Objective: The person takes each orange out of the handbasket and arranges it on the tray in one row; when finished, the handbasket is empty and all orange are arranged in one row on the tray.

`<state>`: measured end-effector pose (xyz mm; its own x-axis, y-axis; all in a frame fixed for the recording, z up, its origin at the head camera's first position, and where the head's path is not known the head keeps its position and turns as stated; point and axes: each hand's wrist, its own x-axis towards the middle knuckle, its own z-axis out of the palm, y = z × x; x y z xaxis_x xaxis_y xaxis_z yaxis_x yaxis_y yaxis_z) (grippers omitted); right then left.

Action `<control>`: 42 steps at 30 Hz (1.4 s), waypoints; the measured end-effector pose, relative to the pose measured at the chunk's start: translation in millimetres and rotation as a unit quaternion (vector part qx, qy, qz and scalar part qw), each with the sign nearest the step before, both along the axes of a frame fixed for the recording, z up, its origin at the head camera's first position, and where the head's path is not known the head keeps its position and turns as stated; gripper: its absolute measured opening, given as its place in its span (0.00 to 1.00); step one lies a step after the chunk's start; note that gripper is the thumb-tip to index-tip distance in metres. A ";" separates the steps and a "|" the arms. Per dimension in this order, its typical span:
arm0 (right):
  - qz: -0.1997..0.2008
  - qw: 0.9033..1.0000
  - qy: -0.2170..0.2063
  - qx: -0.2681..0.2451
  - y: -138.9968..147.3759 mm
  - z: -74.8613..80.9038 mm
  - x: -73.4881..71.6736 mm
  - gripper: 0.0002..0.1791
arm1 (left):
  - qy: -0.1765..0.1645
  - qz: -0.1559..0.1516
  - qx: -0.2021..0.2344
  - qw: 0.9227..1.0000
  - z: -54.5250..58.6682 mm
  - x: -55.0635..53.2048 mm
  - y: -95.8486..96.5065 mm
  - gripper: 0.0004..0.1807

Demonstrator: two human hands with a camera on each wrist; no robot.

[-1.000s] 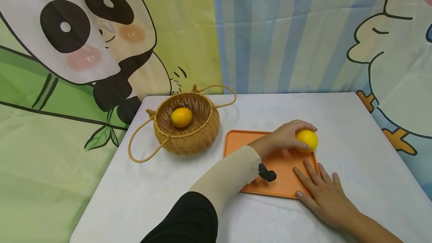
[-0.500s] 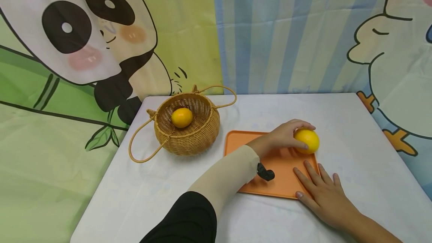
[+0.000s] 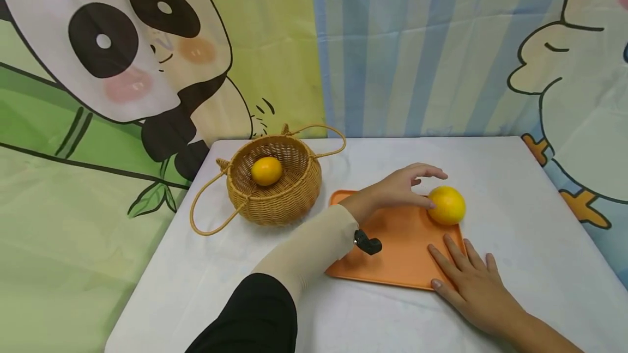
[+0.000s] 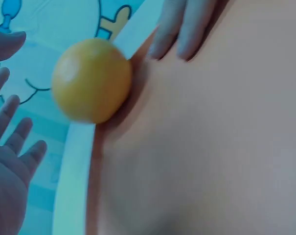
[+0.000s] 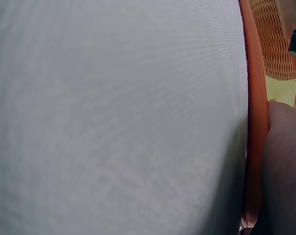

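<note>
Head view, fruit: round yellow fruit (image 3: 447, 206), at far R corner of flat orange rectangular tray (image 3: 392, 247).
L hand (image 3: 398, 187): open, fingers spread, thumb nr fruit's L side; L wrist view shows gap btwn hand & fruit.
R hand (image 3: 473, 290): fingers straight & splayed on tray's near R corner, thumb at near rim.
L arm: cream-and-black sleeve (image 3: 304, 257), curved black device (image 3: 369, 243) at wrist.
Basket: round tan woven basket w/ loop handles (image 3: 282, 208), L of tray; orange-yellow fruit (image 3: 266, 171) inside.
Table: white-covered table (image 3: 196, 287) under tray & basket.
Bkgd: cartoon panda curtain (image 3: 275, 31).
</note>
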<state>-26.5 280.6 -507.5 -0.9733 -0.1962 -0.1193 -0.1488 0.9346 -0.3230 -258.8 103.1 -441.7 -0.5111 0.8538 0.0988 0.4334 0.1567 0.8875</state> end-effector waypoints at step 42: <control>0.002 1.000 -0.010 0.019 -0.4 -2.2 -0.2 0.46 | -0.076 0.038 0.053 0.995 120.8 -66.8 -200.7 0.30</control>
<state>-26.8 280.2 -509.7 -0.9697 -0.1950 -0.1470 -0.1464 0.9460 -0.2893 -325.6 -97.6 -320.9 -0.5905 0.8006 0.1021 0.2826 0.0866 0.9553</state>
